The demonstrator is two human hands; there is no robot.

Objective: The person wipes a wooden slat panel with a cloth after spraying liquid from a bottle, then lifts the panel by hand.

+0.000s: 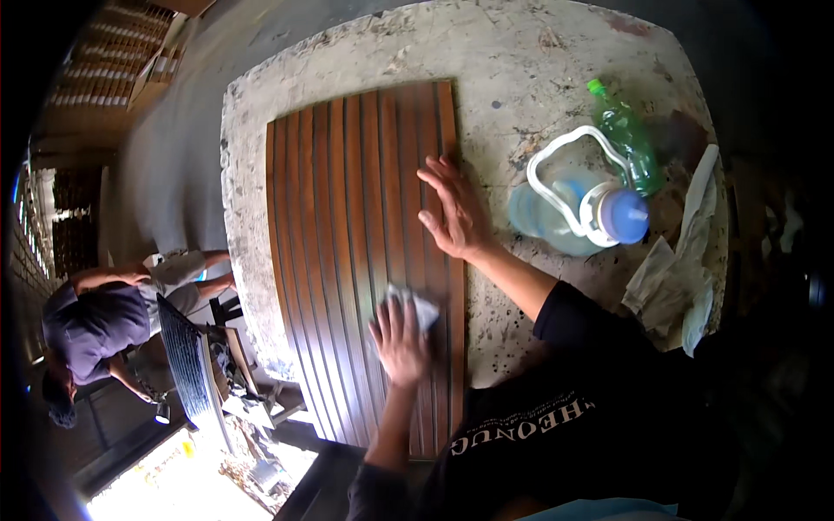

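A long brown panel (334, 226) with dark lengthwise grooves lies on a worn, stained pale table (495, 113). My left hand (404, 347) is pressed on its face toward the near end, over a folded whitish cloth (424, 311). The fingers lie across this cloth, which sticks out past them on the right; the thumb cannot be made out. My right hand (456, 213) is at the panel's right edge, farther up, fingers apart and nothing in it. Whether its fingertips touch the wood is hard to tell.
Right of the panel stand a clear jug (556, 217) with a white handle and blue cap, and a green plastic bottle (625, 139). Crumpled pale cloths (669, 282) lie at the table's right edge. Another person (109, 317) bends over a dark ribbed panel (187, 369) at left.
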